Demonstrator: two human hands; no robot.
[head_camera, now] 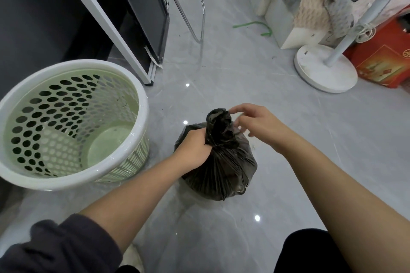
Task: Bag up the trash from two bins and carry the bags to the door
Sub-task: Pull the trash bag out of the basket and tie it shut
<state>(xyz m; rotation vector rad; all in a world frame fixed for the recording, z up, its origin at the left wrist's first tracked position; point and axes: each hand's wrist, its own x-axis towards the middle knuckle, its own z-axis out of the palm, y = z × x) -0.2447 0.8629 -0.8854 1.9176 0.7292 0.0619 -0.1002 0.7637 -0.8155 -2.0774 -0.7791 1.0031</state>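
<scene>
A black trash bag sits on the grey tiled floor in the middle of the view, full and gathered at the top into a twisted neck. My left hand grips the bag just below that neck. My right hand hovers at the top of the neck with fingers spread, fingertips at or just beside the plastic. To the left stands a pale green perforated bin with a white rim, with nothing inside it. Only this one bin is in view.
A dark cabinet with a white frame and a chrome tube leg rise behind the bin. At the right stand a white fan base, a red box, and white boxes draped with cloths. A green strip lies on the floor.
</scene>
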